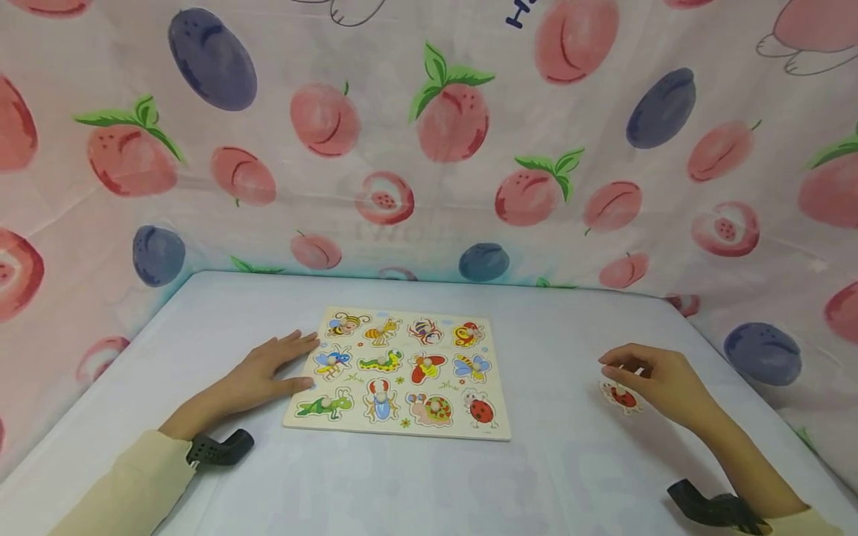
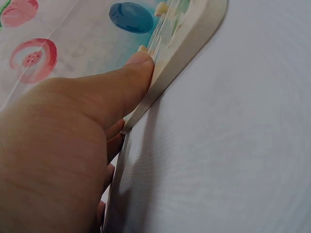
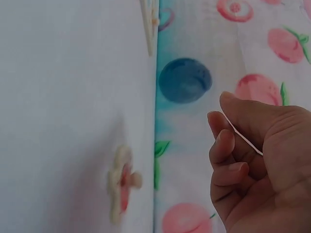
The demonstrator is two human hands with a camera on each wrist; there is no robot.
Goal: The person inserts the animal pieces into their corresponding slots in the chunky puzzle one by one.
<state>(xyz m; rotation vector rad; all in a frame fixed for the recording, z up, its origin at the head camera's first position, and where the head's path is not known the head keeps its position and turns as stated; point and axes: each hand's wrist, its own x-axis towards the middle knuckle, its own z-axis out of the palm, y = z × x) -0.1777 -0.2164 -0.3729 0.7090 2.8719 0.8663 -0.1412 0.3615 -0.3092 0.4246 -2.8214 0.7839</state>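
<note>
A wooden insect puzzle board (image 1: pixel 400 372) lies flat on the white table, most of its insect pictures carrying small knobs. My left hand (image 1: pixel 264 374) rests at the board's left edge, fingers stretched out; in the left wrist view the thumb (image 2: pixel 131 80) touches the board's rim. To the right of the board lies a loose ladybug piece (image 1: pixel 620 398), its knob (image 3: pixel 136 180) visible in the right wrist view. Over this piece hovers my right hand (image 1: pixel 660 380), fingers loosely bent and nothing between them. The board's lower right ladybug picture (image 1: pixel 480 409) shows no knob.
The white tablecloth (image 1: pixel 375 484) covers the table. A fruit-patterned curtain (image 1: pixel 402 97) hangs along its back and sides. Each wrist wears a black camera mount, one on the left (image 1: pixel 221 448) and one on the right (image 1: pixel 713 510).
</note>
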